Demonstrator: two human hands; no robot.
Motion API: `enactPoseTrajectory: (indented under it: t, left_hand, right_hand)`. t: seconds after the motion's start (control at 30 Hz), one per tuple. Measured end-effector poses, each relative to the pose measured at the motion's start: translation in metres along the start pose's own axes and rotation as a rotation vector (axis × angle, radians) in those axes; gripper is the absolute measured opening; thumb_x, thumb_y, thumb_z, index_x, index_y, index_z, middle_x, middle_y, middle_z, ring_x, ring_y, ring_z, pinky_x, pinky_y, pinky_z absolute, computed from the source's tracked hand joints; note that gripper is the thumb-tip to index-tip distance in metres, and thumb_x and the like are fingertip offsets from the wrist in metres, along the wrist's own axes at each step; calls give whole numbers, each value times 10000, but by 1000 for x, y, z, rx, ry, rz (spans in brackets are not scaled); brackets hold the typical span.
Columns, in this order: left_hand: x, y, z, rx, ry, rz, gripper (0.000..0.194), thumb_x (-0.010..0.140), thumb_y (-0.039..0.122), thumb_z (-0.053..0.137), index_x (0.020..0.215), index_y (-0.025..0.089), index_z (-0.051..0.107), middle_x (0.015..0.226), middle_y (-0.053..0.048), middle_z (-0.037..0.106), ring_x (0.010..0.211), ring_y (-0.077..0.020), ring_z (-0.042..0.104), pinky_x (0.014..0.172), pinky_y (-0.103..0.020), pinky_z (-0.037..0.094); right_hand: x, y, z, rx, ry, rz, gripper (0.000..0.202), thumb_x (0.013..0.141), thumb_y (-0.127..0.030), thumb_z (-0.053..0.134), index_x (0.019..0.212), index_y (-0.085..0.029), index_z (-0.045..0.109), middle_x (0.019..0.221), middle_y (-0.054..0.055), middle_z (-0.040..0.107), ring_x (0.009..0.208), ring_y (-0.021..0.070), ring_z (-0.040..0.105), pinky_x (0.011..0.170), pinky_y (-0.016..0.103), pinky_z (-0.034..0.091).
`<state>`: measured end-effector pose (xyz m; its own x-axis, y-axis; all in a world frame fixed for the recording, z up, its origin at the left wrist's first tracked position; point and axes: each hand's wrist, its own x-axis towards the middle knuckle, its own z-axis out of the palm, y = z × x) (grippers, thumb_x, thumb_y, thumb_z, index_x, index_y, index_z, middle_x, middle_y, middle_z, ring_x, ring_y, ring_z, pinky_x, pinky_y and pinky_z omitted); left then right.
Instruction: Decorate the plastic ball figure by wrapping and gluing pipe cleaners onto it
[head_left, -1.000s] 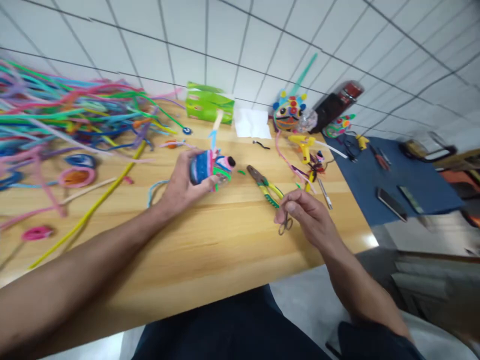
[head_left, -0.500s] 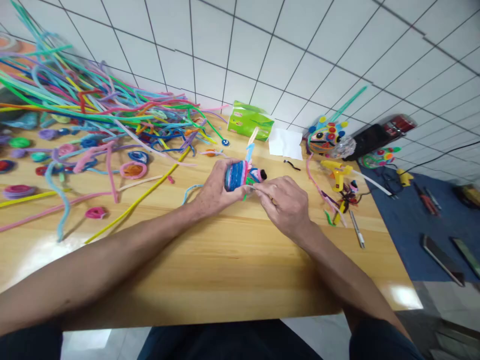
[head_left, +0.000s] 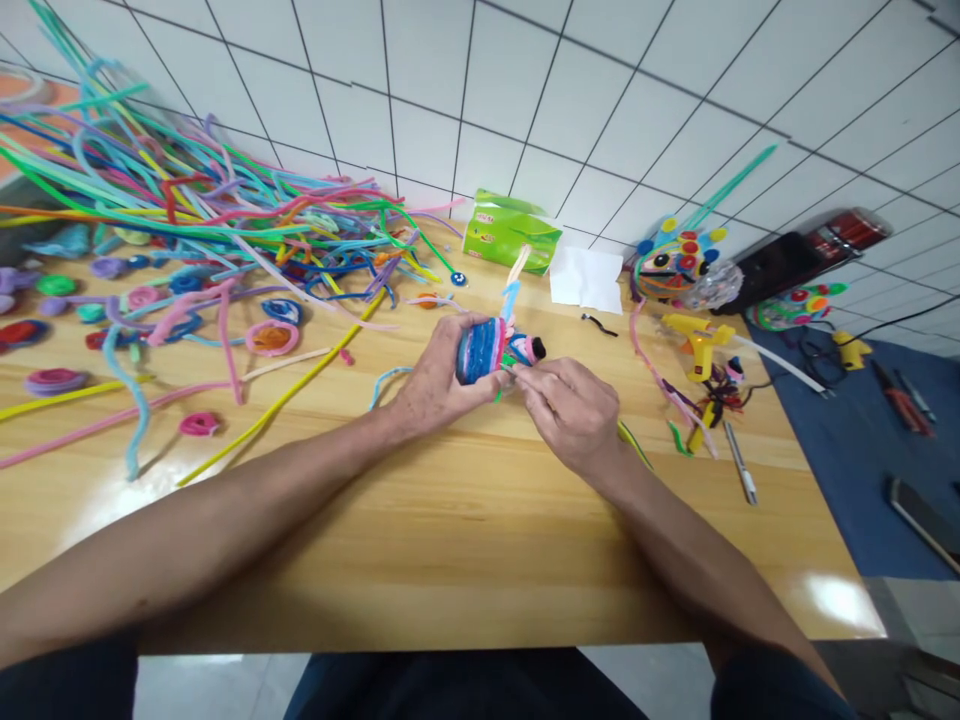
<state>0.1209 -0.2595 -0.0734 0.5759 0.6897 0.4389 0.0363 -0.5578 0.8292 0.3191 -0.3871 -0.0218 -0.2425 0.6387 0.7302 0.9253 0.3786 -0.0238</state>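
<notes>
A cup-shaped craft piece [head_left: 480, 352], wound round with blue and pink pipe cleaners, lies on its side in the grasp of my left hand [head_left: 431, 385]. From its right end stick out a small figure with a black top [head_left: 537, 347] and a pale stick with light-blue winding [head_left: 511, 294]. My right hand [head_left: 574, 405] is closed in a pinch at that end, beside a green bit near my left thumb. What its fingertips hold is too small to make out. A yellow and dark strip [head_left: 636, 443] shows beside my right wrist.
Many loose pipe cleaners [head_left: 247, 215] and coiled pieces [head_left: 271, 338] cover the left of the table. A green tissue pack [head_left: 510, 235] and white paper [head_left: 587, 278] lie at the back. Rightward are a yellow glue gun [head_left: 699, 345], a pen-like tool [head_left: 741, 464] and decorated crafts [head_left: 675, 265].
The view has shifted slightly, and the table's things sit a little differently in it. Both hands keep their hold at the craft piece. The yellow and dark strip now shows by my right wrist.
</notes>
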Motion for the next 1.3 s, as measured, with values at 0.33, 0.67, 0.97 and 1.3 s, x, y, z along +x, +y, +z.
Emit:
enactPoseTrajectory:
  t: [0.33,0.67,0.97,1.3]
  left_hand:
    - [2,3,-2,3,-23,-16,762,995,618,816,1559,219,495,1508,-181,642,1407,-361,671,1237,-566,569]
    - [0,3,-1,-1,-3,-3,782,985,663,821,1557,234,505,1492,-166,652,1390,-353,677,1224,-547,579]
    - [1,2,-1,4,-5,9,762,990,614,824,1559,216,509,1480,-175,658,1381,-351,686,1215,-536,584]
    - [0,3,-1,5,-10,-6,747,987,624,821,1548,247,503,1499,-166,652,1394,-349,670,1229,-559,580]
  right_hand:
    - [0,-1,4,49,31,13,243,1091,-95,694,1260,-205,831,931,55,815,842,200,778,751,324,617]
    - [1,-1,5,42,39,13,212,1088,-94,706,1223,-211,820,924,47,834,818,189,793,739,311,624]
    - [1,-3,2,74,44,10,254,1083,-87,705,1269,-212,825,959,51,848,856,188,810,757,309,638]
    - [-4,-2,5,32,-1,47,284,1078,-106,684,1271,-245,839,932,37,830,853,184,797,748,305,644]
